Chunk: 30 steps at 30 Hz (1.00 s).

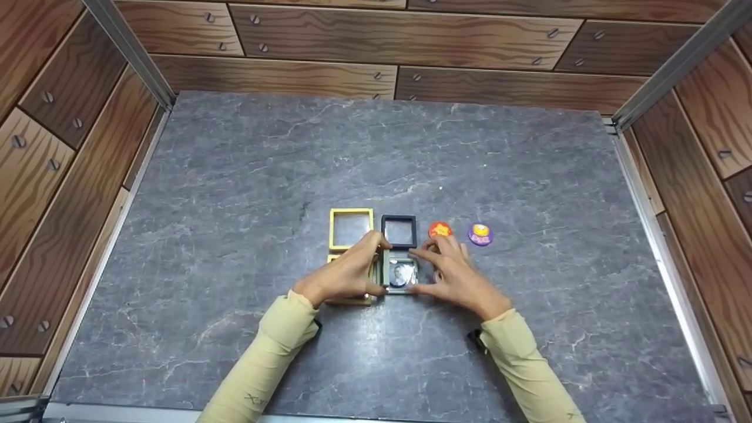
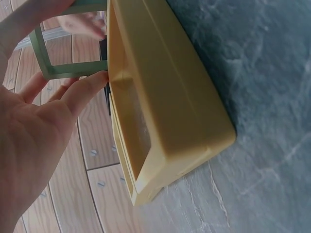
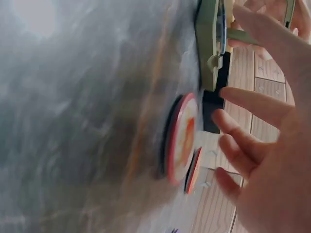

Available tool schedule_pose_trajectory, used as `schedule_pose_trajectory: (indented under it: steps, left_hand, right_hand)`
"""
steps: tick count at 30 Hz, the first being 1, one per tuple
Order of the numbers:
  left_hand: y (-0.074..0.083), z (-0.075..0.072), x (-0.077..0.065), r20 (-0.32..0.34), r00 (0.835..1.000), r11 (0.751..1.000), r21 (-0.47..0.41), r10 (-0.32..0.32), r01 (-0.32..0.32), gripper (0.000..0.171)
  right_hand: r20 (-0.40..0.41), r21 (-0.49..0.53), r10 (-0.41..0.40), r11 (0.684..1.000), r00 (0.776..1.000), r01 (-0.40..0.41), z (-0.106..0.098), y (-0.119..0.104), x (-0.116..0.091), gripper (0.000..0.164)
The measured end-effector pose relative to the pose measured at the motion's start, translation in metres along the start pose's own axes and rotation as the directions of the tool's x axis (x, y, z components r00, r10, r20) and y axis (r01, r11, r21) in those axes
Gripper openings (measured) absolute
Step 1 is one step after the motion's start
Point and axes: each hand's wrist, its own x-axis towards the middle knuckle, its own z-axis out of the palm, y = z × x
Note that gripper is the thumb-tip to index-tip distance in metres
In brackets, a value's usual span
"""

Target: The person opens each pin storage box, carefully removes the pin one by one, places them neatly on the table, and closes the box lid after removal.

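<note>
A small green square display case [image 1: 409, 290] stands hinged open, a shiny round piece [image 1: 402, 274] in its base. My left hand [image 1: 346, 273] pinches its raised frame lid [image 2: 73, 69] between thumb and fingers. At the right side of the base is my right hand [image 1: 458, 277], thumb and forefinger spread towards its two corners; whether they touch it I cannot tell. A red-rimmed round badge [image 3: 182, 138] lies beneath the right palm. Yellow frame cases [image 1: 331, 230] sit by the left hand, one partly hidden under it. A black frame case [image 1: 399, 218] adjoins the green one.
Beyond the right fingers lies an orange badge [image 1: 440, 228] with a yellow flower shape. Farther right is a purple badge [image 1: 480, 234]. The grey marbled tabletop [image 1: 411, 158] is bounded by wood-patterned walls [image 1: 399, 35] with metal edging.
</note>
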Motion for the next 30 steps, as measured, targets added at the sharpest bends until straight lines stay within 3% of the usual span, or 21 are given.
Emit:
schedule_pose_trajectory:
  steps: [3, 6, 12, 22, 30]
  left_hand:
    - [0.000, 0.000, 0.000, 0.004, 1.000, 1.000, 0.009, 0.001, -0.001, 0.077]
    - [0.000, 0.000, -0.001, 0.009, 1.000, 1.000, 0.007, 0.002, -0.002, 0.076]
    - [-0.001, 0.002, 0.001, -0.001, 1.000, 1.000, -0.006, 0.015, -0.015, 0.075]
    - [0.000, 0.003, 0.002, 0.005, 1.000, 1.000, -0.013, 0.003, -0.002, 0.077]
    - [-0.001, 0.002, 0.002, 0.003, 1.000, 1.000, -0.004, 0.010, -0.010, 0.079]
  right_hand:
    - [-0.056, 0.035, -0.054, 0.998, 0.997, 0.056, 0.004, -0.006, 0.003, 0.053]
    - [-0.058, 0.074, -0.101, 0.992, 0.993, 0.105, 0.012, -0.014, 0.006, 0.043]
    - [0.001, 0.040, -0.163, 0.986, 0.987, 0.163, 0.024, -0.026, 0.011, 0.046]
    - [-0.017, -0.015, -0.154, 0.988, 0.988, 0.153, 0.029, -0.034, 0.011, 0.030]
    - [-0.011, -0.009, -0.086, 0.996, 0.996, 0.086, 0.030, -0.041, 0.012, 0.028]
